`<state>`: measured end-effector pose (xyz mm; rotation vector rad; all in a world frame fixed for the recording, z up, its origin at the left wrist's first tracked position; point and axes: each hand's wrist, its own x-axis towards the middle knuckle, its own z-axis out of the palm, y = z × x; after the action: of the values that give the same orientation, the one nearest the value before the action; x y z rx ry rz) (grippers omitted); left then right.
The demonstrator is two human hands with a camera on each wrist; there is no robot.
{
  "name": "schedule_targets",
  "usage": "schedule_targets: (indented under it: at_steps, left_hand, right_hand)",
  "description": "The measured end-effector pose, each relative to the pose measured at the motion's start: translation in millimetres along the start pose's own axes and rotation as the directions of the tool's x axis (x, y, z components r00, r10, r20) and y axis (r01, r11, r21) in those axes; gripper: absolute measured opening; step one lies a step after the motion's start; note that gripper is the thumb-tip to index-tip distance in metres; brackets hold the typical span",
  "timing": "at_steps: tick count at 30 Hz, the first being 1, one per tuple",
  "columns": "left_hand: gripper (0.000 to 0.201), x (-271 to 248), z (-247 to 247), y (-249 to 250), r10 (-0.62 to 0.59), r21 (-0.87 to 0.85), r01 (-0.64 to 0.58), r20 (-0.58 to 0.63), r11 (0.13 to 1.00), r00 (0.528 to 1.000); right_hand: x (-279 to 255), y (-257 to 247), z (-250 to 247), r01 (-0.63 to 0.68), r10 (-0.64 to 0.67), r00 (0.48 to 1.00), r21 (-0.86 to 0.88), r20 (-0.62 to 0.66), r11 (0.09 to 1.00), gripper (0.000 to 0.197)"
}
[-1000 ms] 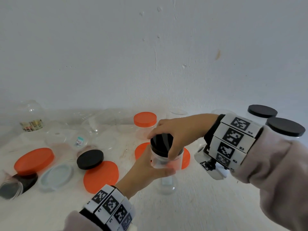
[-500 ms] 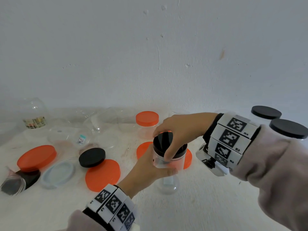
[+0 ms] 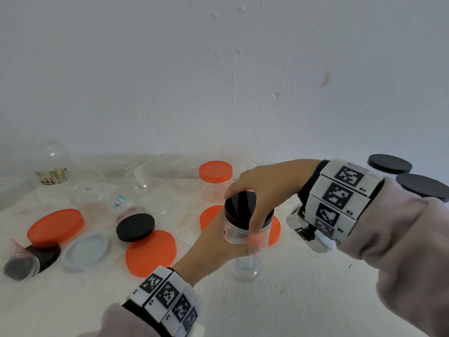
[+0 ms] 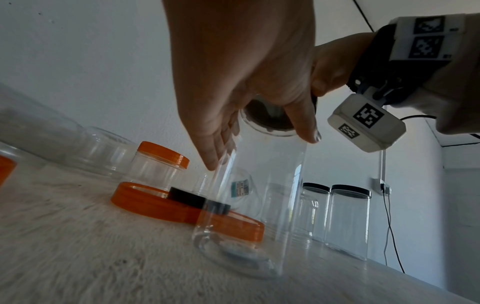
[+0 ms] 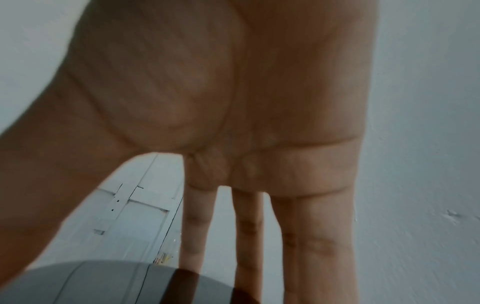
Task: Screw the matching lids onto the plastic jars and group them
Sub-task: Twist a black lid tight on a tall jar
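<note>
My left hand [image 3: 218, 249] wraps the clear jar [image 3: 245, 229] standing mid-table, my right hand [image 3: 262, 190] pinches its black lid [image 3: 240, 206] by the rim; how tight it sits I can't tell; two black-lidded jars [image 3: 388, 165] stand grouped at right; several open jars [image 3: 102, 193] and loose orange lids [image 3: 150, 252] remain.

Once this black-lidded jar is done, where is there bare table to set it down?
Bare table lies in front, between the held jar and the near edge, running right below the right hand. The left side is crowded: orange lids, a loose black lid, empty jars.
</note>
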<state>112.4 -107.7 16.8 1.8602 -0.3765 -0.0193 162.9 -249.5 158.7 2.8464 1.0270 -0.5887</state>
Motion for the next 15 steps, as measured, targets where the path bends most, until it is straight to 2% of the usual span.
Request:
schedule_targets:
  at_steps: [3,7,9,13,15]
  left_hand:
    - [0.071,0.0,-0.4,-0.6,-0.002,-0.021,0.002,0.002,1.0,1.0]
    - [0.075,0.1,-0.5,0.3,-0.001,-0.036,0.001,0.002,0.999,1.0]
    - [0.074,-0.3,-1.0,1.2,0.004,-0.039,-0.004,0.007,0.999,1.0]
    - [0.073,-0.6,-1.1,-0.8,0.02,-0.03,-0.02,0.006,0.999,1.0]
    - [0.073,-0.1,-0.7,-1.0,0.023,-0.026,-0.023,0.001,0.999,1.0]
  right_hand:
    - [3.0,-0.6,4.7,-0.044,0.044,0.998,-0.002,-0.049,0.999,0.07]
    - [5.2,-0.9,12.6,-0.115,0.117,0.989,0.026,-0.089,0.993,0.082]
    - [4.8,0.4,11.2,-0.121,0.122,0.991,0.022,-0.057,0.992,0.083]
    - [-0.2,-0.6,2.2,-0.046,0.045,0.998,0.021,0.049,0.999,0.088]
    - [-1.0,-1.2,-0.1,-0.025,0.025,0.999,0.0,0.045,1.0,0.084]
